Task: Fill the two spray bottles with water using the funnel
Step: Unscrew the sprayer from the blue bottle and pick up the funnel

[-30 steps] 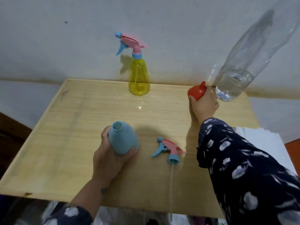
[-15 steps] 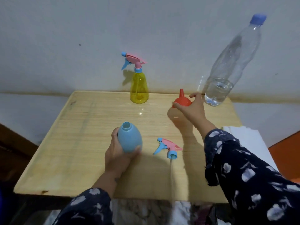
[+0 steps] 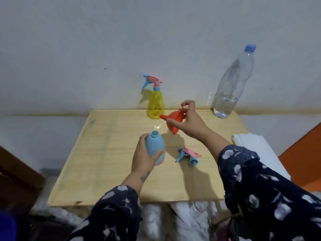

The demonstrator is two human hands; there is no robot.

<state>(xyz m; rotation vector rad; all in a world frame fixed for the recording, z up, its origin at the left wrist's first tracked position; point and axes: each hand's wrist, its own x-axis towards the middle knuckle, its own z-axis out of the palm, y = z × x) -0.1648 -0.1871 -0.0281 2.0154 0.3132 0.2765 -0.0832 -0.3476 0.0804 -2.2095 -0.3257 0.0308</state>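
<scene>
Head view: two spray bottles [image 3: 155,150], one funnel [image 3: 174,121]

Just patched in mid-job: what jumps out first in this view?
The red funnel, held in the air by the right hand at the table's middle, spout pointing left toward the yellow spray bottle at the back edge. Just below it, the left hand grips the open blue bottle, with its spray head lying beside it. A water bottle stands back right.
</scene>
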